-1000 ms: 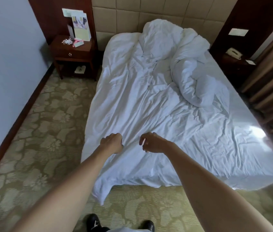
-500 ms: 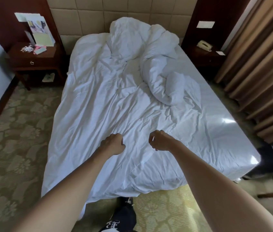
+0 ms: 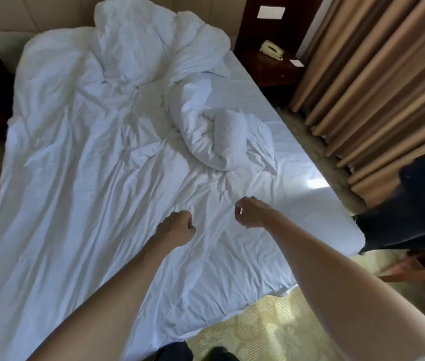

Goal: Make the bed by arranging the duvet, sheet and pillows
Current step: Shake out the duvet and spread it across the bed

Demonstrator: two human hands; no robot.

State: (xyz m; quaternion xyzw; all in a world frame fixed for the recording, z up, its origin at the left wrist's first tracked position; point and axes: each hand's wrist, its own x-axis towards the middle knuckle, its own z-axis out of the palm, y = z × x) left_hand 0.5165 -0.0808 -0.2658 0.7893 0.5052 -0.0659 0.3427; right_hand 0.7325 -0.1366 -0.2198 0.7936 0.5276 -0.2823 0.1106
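Our left hand (image 3: 177,227) and right hand (image 3: 251,212) — fingers curled tight — gripped the rumpled white duvet (image 3: 97,178), which stretched ahead across the bed.

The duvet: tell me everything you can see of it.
The duvet is white, soft-looking cloth, heavily creased. It lies spread over the left and near parts of the bed, its left edge draping toward the floor, and it is bunched into a rolled heap right of centre and piled up at the headboard. The left hand and right hand, both fisted, are on it near the foot.
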